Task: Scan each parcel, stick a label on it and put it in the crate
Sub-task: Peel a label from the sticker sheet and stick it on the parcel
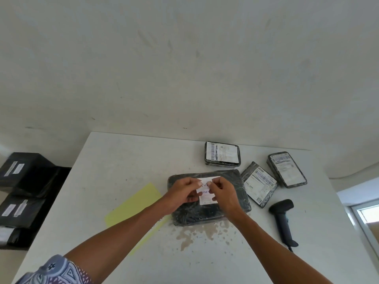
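At the middle of the surface [123,160], a white label [205,199] is pinched near its top by the left hand [182,193] and the right hand [224,196], fingers curled, over a large black parcel [205,216]. At 1 to 2 o'clock of it, three smaller parcels [222,153] [259,184] [287,170] are laid labels up. A scanner [284,220] is laid at 4 o'clock and a yellow sheet [133,203] at 8 o'clock.

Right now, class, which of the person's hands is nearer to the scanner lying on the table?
Right. The right hand pinches the label over the big parcel, on the side toward the scanner; the left hand pinches the label's other edge, farther away.
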A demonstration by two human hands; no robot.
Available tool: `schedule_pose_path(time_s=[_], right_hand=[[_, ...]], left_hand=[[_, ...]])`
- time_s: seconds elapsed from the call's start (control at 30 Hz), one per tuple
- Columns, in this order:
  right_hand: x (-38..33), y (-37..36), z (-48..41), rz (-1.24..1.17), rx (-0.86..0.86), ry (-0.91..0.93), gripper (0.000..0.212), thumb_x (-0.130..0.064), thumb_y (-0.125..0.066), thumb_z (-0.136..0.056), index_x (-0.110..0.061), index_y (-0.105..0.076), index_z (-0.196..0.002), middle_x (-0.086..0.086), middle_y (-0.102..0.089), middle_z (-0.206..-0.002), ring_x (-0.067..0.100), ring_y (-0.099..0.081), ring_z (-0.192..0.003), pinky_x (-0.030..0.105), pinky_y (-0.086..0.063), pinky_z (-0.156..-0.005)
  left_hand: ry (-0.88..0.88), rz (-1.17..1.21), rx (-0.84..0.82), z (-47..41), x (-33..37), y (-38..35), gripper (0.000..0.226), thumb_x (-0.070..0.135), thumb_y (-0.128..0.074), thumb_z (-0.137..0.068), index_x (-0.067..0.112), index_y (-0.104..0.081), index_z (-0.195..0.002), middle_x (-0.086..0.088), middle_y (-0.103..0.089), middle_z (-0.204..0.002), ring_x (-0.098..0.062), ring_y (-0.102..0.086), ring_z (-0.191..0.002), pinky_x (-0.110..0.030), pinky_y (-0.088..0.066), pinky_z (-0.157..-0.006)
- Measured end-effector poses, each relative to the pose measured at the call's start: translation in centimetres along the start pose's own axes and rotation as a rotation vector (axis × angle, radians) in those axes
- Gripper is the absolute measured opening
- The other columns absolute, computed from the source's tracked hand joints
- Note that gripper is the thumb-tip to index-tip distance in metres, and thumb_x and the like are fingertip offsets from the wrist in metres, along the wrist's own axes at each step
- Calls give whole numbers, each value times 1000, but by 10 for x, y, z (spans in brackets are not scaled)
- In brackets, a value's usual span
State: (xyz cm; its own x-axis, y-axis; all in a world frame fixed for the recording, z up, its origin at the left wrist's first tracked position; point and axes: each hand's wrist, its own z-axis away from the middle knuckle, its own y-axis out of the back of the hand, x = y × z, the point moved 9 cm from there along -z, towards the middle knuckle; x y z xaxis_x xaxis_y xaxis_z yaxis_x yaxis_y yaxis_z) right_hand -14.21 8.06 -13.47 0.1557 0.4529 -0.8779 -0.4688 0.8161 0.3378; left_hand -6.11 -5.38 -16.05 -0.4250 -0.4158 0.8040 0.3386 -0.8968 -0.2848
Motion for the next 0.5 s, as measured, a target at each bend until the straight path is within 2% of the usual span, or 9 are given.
schedule_pose_path(time_s=[0.07, 0.13, 0.23, 0.33, 0.4, 0.5], right_hand=[[11, 13, -3, -10, 34, -38, 11, -23, -59, -98, -13, -63, -95, 3, -71, -86, 17, -67, -80, 27, -56, -64], [26, 26, -5, -7, 74, -103, 11, -22, -58, -99, -12, -63, -97, 5, -71, -89, 20, -69, -83, 31, -60, -67], [43, 38, -5, -10, 94, -156, 9, -19, -58, -99, -11, -62, -96, 4, -72, -89, 15, -70, -79, 22, -58, -61], [53, 35, -2, 0, 46, -166, 5, -16, -61, -97, -12, -63, -95, 7, -71, -89, 14, -66, -76, 22, -56, -61], [58, 29, 0, 28, 8, -165, 4, -16, -63, -96, -12, -63, -94, 7, -72, -90, 14, -67, -76, 22, -56, -62], [61, 18, -2, 65, -24, -167, 7, -18, -67, -93, -12, -64, -94, 3, -74, -92, 18, -71, -85, 31, -60, -75]], left_hand=[[-6, -146, 73, -6, -8, 2, 24, 32, -62, -96, 15, -66, -111, -8, -74, -105, -21, -72, -98, -32, -60, -81], [-42, -387, 150, -8, -13, 9, 20, 34, -60, -96, 19, -62, -109, 0, -72, -103, -15, -70, -95, -24, -59, -76], [-141, -707, 160, -10, -17, 12, 14, 21, -64, -94, 22, -62, -107, 8, -66, -103, -7, -63, -93, -10, -49, -69], [-217, -820, 123, -9, -19, 7, 23, 7, -68, -88, 16, -62, -108, 3, -62, -104, -11, -61, -92, -12, -49, -76], [-276, -889, 162, -7, -17, 8, 22, 8, -71, -87, 15, -61, -106, 2, -57, -102, -9, -56, -87, -11, -46, -74], [-346, -991, 223, -3, -14, 6, 20, 13, -70, -89, 16, -60, -106, 7, -51, -101, -4, -51, -86, -10, -41, -73]])
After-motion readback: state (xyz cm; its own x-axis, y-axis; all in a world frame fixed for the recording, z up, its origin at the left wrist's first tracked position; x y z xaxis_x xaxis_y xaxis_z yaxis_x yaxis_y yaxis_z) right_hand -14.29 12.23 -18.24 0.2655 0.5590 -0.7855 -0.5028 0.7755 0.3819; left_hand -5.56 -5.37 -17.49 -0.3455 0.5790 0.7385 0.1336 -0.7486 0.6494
